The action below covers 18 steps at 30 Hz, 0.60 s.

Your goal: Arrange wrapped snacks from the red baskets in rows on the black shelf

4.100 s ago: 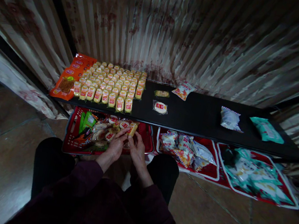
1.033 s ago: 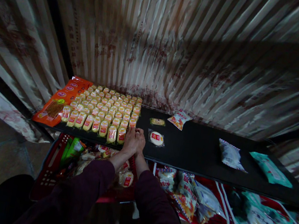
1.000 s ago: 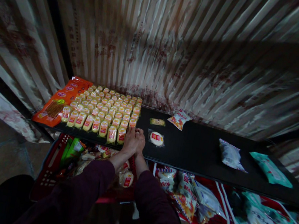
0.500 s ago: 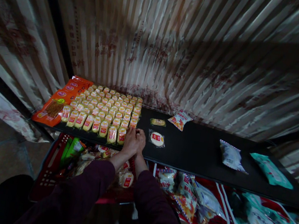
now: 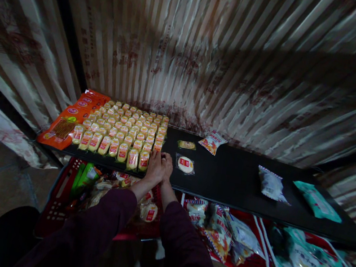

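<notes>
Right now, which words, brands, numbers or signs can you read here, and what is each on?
None can be read for certain:
Yellow packs: red labels, too small.
Round white pack: red labels, too small.
Orange bag: oval logos, blurred.
Red-lettered bag: blurred.
Teal pack: too faint.
Striped curtain: reddish print, too blurred.

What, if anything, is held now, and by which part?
It cannot be told: the left grip and right grip meet beside the small yellow plastic-wrapped cakes, their fingers hiding anything between.
</notes>
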Motion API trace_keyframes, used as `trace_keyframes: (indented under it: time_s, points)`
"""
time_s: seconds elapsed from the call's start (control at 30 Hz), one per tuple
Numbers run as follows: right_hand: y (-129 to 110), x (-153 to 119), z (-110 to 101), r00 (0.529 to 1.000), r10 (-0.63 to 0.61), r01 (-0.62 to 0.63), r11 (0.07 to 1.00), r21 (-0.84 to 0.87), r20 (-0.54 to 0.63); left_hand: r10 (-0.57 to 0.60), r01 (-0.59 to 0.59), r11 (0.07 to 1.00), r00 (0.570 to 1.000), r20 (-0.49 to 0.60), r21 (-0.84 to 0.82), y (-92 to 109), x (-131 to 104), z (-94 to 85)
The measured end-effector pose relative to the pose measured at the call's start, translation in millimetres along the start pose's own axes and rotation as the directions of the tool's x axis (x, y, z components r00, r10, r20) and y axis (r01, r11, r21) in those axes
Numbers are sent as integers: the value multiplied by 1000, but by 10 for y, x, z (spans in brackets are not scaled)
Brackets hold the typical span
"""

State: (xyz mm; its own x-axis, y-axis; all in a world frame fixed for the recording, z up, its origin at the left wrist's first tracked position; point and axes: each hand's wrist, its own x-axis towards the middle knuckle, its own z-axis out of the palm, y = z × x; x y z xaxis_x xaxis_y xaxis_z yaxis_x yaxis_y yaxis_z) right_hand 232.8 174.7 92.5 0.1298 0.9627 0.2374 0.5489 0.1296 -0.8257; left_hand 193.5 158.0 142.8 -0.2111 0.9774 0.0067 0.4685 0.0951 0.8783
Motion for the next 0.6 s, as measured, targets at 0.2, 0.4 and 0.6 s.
trace_keyframes:
  time_s: [0.2, 0.4, 0.6]
  points:
    - [2, 23, -90, 1000, 13, -13, 1000, -5, 18, 44, -45, 990, 999, -9, -131, -69, 13, 4]
    - [82, 101, -212, 1000, 22, -22, 1000, -12, 8, 41, -40, 982, 999, -1, -186, -42, -16, -20]
    - [89, 24, -219, 1000, 20, -20, 1000, -21, -3, 40, -35, 960, 999, 12, -277, 36, -146, -85]
